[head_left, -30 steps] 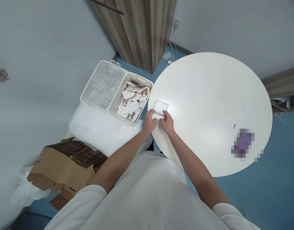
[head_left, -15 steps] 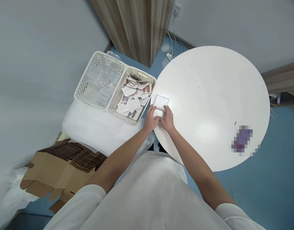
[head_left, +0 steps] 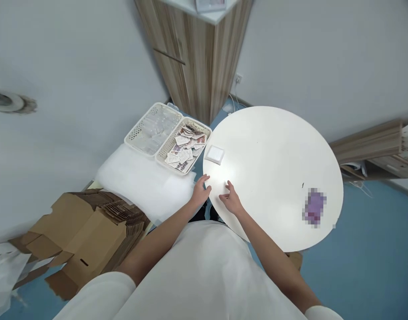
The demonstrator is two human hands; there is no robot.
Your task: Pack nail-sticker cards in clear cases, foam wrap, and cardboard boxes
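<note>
A small white square packet [head_left: 215, 154] lies flat on the round white table [head_left: 277, 155], close to its left rim. My left hand [head_left: 201, 190] hovers at the table's near left edge with its fingers apart and nothing in them. Across a short gap, my right hand [head_left: 231, 200] is over the tabletop, fingers spread and holding nothing. Both hands are nearer to my body than the packet and do not touch it.
Left of the table, one white basket [head_left: 160, 162] holds many printed cards [head_left: 184, 153]; another holds clear plastic pieces [head_left: 157, 129]. White sheeting [head_left: 140, 178] lies before them. Flattened cardboard boxes [head_left: 87, 235] are stacked lower left. A blurred-out purple item [head_left: 314, 206] lies at the table's right.
My hands have let go of the white packet and drawn back towards me, moving apart. The packet stays on the table. My view has tilted up, showing more of the cabinet.
</note>
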